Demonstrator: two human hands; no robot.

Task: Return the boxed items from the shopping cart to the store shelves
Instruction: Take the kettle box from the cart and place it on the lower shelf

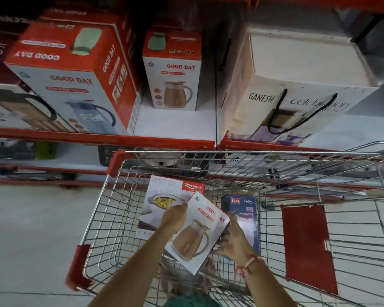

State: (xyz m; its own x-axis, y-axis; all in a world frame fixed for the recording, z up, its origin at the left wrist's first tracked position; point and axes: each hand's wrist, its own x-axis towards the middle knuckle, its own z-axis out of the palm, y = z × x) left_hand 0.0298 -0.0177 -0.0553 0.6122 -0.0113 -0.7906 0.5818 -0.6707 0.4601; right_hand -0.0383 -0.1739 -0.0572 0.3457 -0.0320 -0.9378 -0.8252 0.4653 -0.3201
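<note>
**cartwatcher:** Both forearms reach down into the wire shopping cart [102, 218] from the bottom edge. Left hand [174, 214] is clamped on the upper left edge of a tilted white Good Day jug box [197, 235], fingers curled over the edge. Right hand [235, 242] is on the box's right side, fingers spread and wrapped round it, with a red thread bracelet [252, 261] at the wrist. So it's a two-hand grip, box sitting low inside the cart.

**aisle9:** What else is in there?

**cartwatcher:** A white Rishabh casserole box [162, 200] lies partly under the jug box on the left, and a dark blue Liza box [244, 209] is just beside the right hand. Cart's red child-seat flap [308, 244] is off to the right.

**aisle9:** And the shelf?

**cartwatcher:** Red-edged shelf [98, 136] straight ahead. A matching small Good Day box [175, 72] stands upright near the middle with bare shelf beside it, a bigger red-and-white Good Day box [75, 78] sits left of that, and a white Ganesh box [293, 94] with black cord handles is on the right.
</note>
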